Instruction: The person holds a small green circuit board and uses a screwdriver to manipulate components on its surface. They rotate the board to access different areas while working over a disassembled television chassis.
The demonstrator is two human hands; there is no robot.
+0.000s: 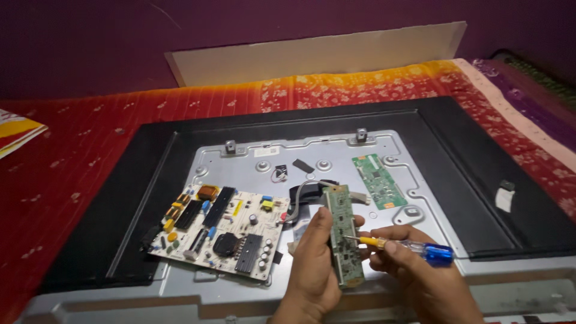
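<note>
The left hand (315, 264) grips a narrow green strip board (343, 237) upright, fingers wrapped round its edge, just above the lower rim of the metal back panel (384, 144). The right hand (402, 255) pinches a screwdriver (396, 245) with a yellow and blue handle, fingers closed on it, its tip touching the strip's face about midway up. The step in hand looks like probing or prising at a point on the strip; whether the tip sits on a screw or a connector is too small to tell. On the panel's left lies the white power board (219, 231); on its right a small green board (378, 180). Any next move calls for a steady left grip and light pressure from the tip.
</note>
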